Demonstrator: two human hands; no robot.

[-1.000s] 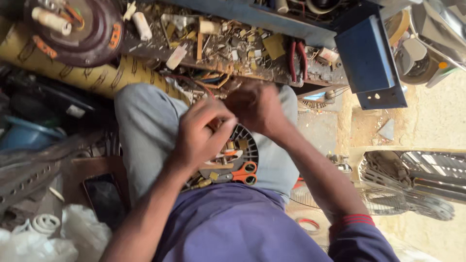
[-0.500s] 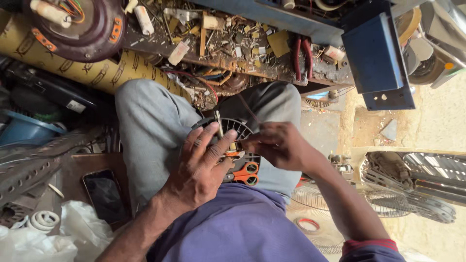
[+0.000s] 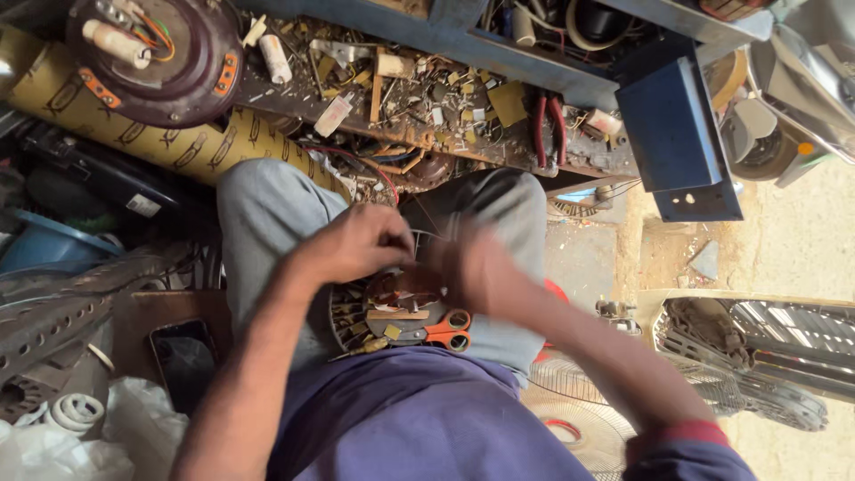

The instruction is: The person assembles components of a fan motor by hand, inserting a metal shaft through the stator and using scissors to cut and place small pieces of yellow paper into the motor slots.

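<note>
Though blurred, fingers (image 3: 392,245) atop motor (image 3: 392,307).

Round grilled motor part (image 3: 374,312) flat on lap, copper windings exposed, partly hand-covered.

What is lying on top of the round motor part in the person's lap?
On the round motor part: orange-handled scissors, a small wooden strip and copper windings. The left hand and blurred right hand cover its upper half.

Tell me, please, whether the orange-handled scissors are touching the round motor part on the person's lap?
Touching: the head view shows the orange-handled scissors lying directly on the round motor part, overlapping its rim with no gap.
</note>
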